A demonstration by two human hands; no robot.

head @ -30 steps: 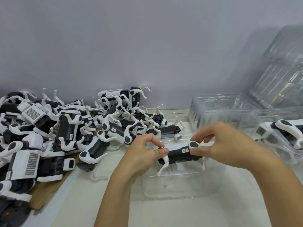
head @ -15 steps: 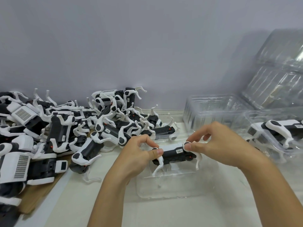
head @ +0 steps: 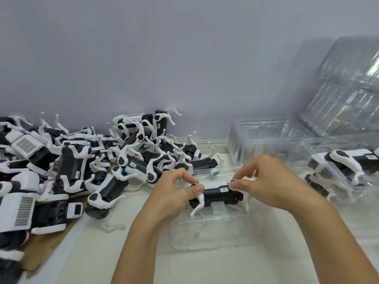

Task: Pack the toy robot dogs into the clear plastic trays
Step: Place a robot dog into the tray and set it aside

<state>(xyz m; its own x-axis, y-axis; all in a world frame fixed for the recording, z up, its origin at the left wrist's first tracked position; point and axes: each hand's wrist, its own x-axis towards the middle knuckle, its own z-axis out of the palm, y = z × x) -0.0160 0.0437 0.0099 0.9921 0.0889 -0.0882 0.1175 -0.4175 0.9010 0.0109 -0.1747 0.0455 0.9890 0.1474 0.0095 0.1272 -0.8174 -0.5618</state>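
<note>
Toy dog (head: 215,194) pinched at both ends: left hand (head: 174,193), right hand (head: 266,185).

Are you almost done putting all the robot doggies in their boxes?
Not nearly. One toy dog already lies in a clear tray on the right. Both the left hand and the right hand pinch another dog by its ends over the open tray in front. A big pile of dogs waits on the left, with empty trays stacked behind.
</note>
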